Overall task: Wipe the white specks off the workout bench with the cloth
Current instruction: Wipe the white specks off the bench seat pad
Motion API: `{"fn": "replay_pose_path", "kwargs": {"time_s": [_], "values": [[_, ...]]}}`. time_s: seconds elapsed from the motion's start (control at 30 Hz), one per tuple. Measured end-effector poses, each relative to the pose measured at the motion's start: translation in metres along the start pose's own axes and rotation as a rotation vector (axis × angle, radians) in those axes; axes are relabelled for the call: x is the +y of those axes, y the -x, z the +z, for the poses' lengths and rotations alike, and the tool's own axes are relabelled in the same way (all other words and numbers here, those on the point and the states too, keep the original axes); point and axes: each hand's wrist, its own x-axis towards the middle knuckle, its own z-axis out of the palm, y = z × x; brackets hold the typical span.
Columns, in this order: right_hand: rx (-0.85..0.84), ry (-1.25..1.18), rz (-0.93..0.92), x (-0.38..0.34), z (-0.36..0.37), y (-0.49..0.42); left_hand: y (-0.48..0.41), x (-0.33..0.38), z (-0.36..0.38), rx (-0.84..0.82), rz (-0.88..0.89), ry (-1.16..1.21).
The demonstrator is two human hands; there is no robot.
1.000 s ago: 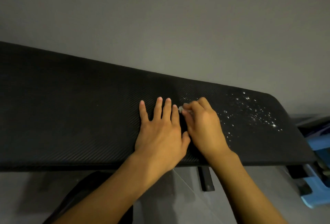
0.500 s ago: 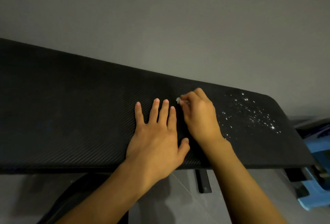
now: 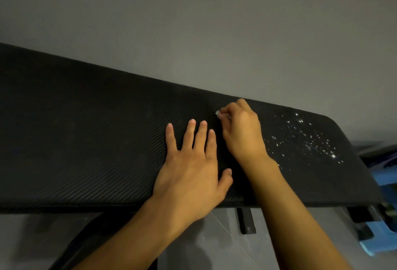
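A long black ribbed workout bench (image 3: 86,140) runs across the view, sloping down to the right. White specks (image 3: 305,138) are scattered over its right end. My left hand (image 3: 193,162) lies flat on the pad with fingers spread, holding nothing. Just right of it, my right hand (image 3: 242,130) is curled into a fist near the bench's far edge, pinching a small whitish wad (image 3: 219,114) at its fingertips. Only a tip of the wad shows, so I cannot tell whether it is the cloth.
A grey wall rises directly behind the bench. A black bench leg (image 3: 247,220) stands on the grey tiled floor below. Blue plastic objects (image 3: 382,233) sit at the right, beside the bench's end.
My right hand has slid away from me toward the bench's far edge with the wad. The left hand stays flat beside it. Specks that lay near the right fingers are gone.
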Motion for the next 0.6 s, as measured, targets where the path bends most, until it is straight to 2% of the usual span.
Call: {"fn": "replay_pose_path", "kwargs": {"time_s": [0.2,0.3,0.47,0.6], "values": [[-0.065,-0.087,-0.069,-0.003,-0.032,0.061,0.0,-0.001,0.001,0.016,-0.002,0.009],[-0.039,-0.023,-0.067,0.002,-0.019,0.037,0.0,-0.001,0.0,0.018,0.002,0.001],[0.002,0.026,0.069,-0.002,0.01,-0.021,-0.001,-0.001,-0.001,0.033,0.003,0.013],[-0.036,-0.065,-0.061,-0.004,-0.006,0.013,0.0,-0.001,0.0,0.048,-0.002,0.016]]}}
